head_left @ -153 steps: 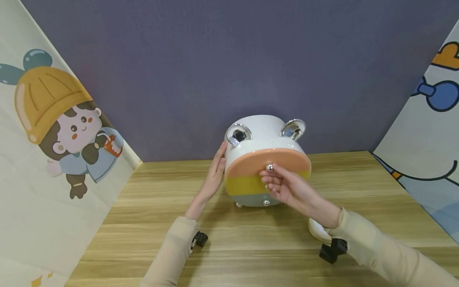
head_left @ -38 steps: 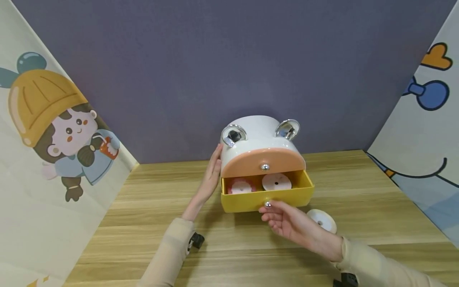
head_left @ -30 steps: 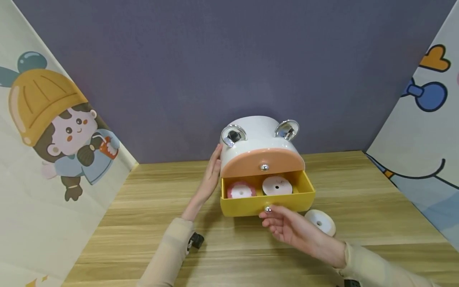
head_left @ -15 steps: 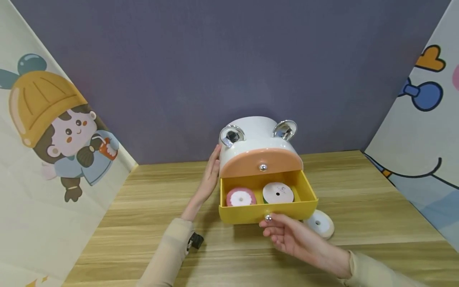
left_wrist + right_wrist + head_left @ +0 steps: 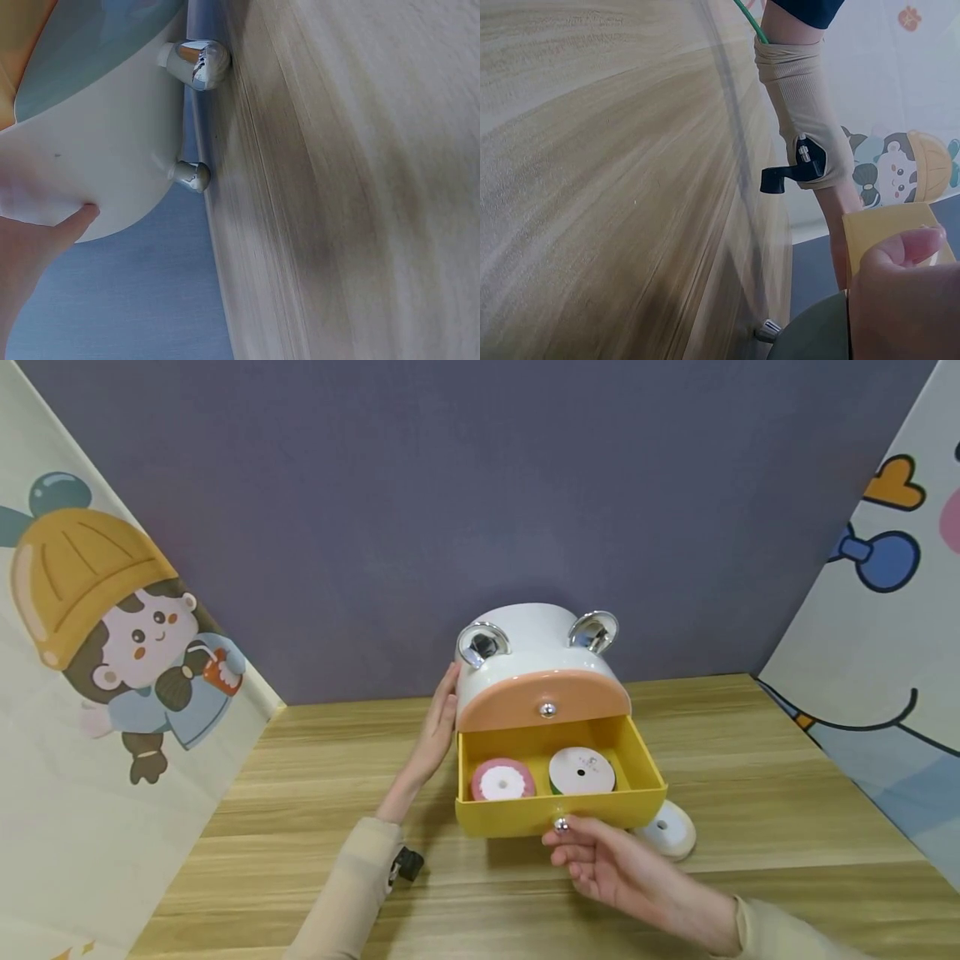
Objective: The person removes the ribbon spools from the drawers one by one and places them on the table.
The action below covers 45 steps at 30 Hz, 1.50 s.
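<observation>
The yellow plastic drawer (image 5: 558, 814), middle one of the white rounded bear-shaped drawer box (image 5: 534, 639), is pulled out toward you; it sits near the back edge of the wooden table (image 5: 787, 802), about mid-width. Your right hand (image 5: 615, 868) is at the drawer's front, thumb and fingertips pinching its small silver ball knob (image 5: 559, 823), palm up, wrist trailing toward the front right corner. In the right wrist view your thumb presses on the yellow front panel. Your left hand (image 5: 435, 739) lies flat against the box's left side, fingers straight, holding nothing; the left wrist view shows a fingertip (image 5: 79, 217) touching the white shell just above the table, near two silver feet (image 5: 196, 61).

Inside the drawer: a pink ribbon spool with white face (image 5: 502, 779) on the left, a green ribbon spool with white face (image 5: 582, 770) on the right, side by side, lying flat. Above the open drawer is the closed peach top drawer (image 5: 543, 700) with its own silver knob. Two chrome ear handles (image 5: 481, 642) sit on top of the box.

A white ribbon spool (image 5: 666, 829) lies flat on the table just right of your right hand, partly tucked under the drawer's right front corner. Cartoon panels stand along the table's left and right edges, and a purple wall (image 5: 450, 485) along the back.
</observation>
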Tool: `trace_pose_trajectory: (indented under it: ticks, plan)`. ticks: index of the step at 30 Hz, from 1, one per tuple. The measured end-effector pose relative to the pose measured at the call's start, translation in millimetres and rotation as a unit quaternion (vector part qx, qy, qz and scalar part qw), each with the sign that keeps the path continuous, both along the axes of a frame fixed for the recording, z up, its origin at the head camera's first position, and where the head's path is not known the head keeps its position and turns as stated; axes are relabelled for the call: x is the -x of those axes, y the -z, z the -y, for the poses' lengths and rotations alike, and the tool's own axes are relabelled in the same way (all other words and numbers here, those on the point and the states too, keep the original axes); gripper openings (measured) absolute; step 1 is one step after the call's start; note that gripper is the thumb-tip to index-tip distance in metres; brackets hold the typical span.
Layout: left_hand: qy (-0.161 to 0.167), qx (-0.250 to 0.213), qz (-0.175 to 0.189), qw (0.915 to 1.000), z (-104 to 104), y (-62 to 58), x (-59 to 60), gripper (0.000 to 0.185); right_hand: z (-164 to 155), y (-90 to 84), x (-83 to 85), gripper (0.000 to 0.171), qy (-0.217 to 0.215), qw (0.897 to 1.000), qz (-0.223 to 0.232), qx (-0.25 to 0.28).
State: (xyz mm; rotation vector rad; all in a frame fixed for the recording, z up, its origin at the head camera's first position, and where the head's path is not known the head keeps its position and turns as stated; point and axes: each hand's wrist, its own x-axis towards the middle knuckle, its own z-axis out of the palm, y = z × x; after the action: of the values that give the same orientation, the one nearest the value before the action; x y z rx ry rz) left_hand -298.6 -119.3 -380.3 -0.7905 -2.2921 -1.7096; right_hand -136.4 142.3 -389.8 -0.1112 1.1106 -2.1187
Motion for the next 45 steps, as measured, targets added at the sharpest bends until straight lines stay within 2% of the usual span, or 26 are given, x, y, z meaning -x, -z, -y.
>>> trace_pose_trajectory:
  ticks: [6,13,16,23,30,33,35,38,41,43,45]
  plan:
    - [0.001,0.004,0.002,1.0000,1.1,0.0,-0.3,0.050,0.2,0.7,-4.5,0.031,-0.005,1.000,-0.003,0.000]
    - [-0.002,-0.001,-0.006,1.0000,2.7,26.7,24.2,0.051,-0.3,0.8,-9.5,0.032,-0.011,1.000,-0.006,-0.003]
    - [-0.005,-0.006,-0.014,0.9999,2.8,30.1,26.3,0.051,-0.8,1.1,-11.4,0.032,-0.017,1.000,-0.006,0.001]
    - [-0.005,-0.012,-0.033,0.9994,2.9,31.7,26.3,0.050,-1.2,2.3,-12.9,0.033,-0.024,1.000,-0.010,0.000]
    - [-0.006,-0.010,-0.033,0.9994,2.6,31.3,26.4,0.050,-3.3,3.0,-13.9,0.039,-0.042,0.999,0.004,0.000]
    - [-0.007,-0.008,-0.027,0.9996,2.2,30.6,25.6,0.051,-6.6,1.9,-18.0,0.040,-0.062,0.998,0.018,-0.011]
    - [-0.006,-0.007,-0.021,0.9997,1.8,28.2,23.4,0.051,-9.8,-0.8,-21.2,0.039,-0.092,0.996,0.011,-0.016]
    - [-0.001,-0.005,-0.009,0.9999,1.0,16.5,13.5,0.051,-14.9,-10.6,-25.7,0.039,-0.144,0.989,-0.038,-0.024]
    - [0.002,-0.003,-0.002,1.0000,0.7,5.5,3.9,0.050,-18.5,-28.6,-26.9,0.037,-0.179,0.976,-0.122,-0.036]
    - [0.004,-0.005,-0.002,1.0000,0.6,2.2,0.5,0.050,-20.2,-44.5,-25.9,0.034,-0.179,0.964,-0.190,-0.054]
    - [0.004,-0.006,-0.002,1.0000,0.6,1.0,-0.9,0.050,-21.5,-63.1,-22.5,0.033,-0.178,0.946,-0.259,-0.078]
